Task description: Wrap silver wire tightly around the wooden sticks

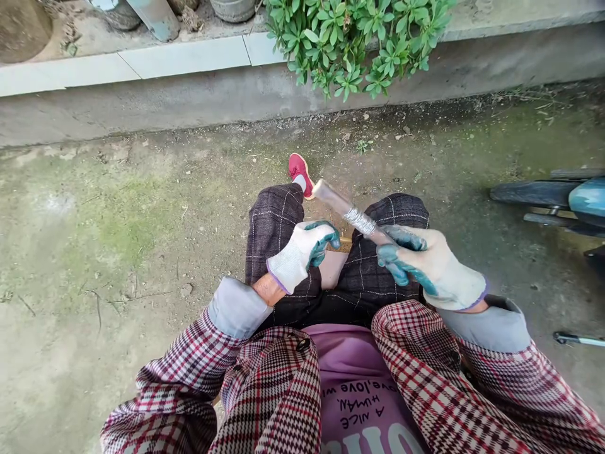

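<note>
My right hand [425,261], in a white glove with a green-blue coated palm, grips a stick [331,197] near its lower end. A band of shiny silvery wire or tape [360,221] is wound round the stick's middle, and its pale blunt end points up and to the left. My left hand [305,252], in a matching glove, is held over my left thigh with curled fingers. What its fingers hold, if anything, is hidden. Between my knees shows a pale pinkish flat surface [333,268], partly covered by my trousers.
Bare, partly mossy ground [132,221] lies around me. Ahead runs a low concrete ledge [189,101] with pots [233,9] and a leafy bush [350,38]. At right are a dark wheel [529,192] with blue bodywork and a thin rod [581,340].
</note>
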`<state>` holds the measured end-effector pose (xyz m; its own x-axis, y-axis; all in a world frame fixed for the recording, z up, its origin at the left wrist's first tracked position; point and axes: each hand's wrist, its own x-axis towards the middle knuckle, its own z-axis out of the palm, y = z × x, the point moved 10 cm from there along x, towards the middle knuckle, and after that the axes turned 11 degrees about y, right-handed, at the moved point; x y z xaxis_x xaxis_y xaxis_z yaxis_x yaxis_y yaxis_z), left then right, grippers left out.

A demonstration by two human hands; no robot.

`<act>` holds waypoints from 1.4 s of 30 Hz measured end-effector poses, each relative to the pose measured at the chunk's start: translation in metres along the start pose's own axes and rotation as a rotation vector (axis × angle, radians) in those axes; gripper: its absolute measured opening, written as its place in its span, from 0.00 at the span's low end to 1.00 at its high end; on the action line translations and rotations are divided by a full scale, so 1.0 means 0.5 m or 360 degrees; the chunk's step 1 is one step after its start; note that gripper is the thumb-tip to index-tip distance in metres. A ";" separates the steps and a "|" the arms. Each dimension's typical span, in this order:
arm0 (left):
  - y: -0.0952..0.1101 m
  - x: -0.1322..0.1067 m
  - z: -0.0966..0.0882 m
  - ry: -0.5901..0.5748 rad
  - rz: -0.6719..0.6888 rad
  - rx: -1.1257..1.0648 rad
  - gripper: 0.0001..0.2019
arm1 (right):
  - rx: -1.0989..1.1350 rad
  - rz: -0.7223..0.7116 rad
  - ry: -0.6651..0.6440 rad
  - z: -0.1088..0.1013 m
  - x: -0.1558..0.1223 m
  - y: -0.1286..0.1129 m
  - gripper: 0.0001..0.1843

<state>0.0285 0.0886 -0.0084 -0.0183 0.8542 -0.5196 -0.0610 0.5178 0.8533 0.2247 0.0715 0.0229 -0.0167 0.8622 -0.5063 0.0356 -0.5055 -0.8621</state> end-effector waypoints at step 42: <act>0.026 -0.035 0.048 -0.0394 0.0371 0.0201 0.03 | -0.0183 -0.0062 0.0215 -0.061 0.083 0.058 0.20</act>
<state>0.0518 0.0816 0.0128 0.2263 0.9275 -0.2976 0.0405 0.2963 0.9542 0.2553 0.0934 -0.0222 0.1140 0.8816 -0.4581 0.1517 -0.4711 -0.8689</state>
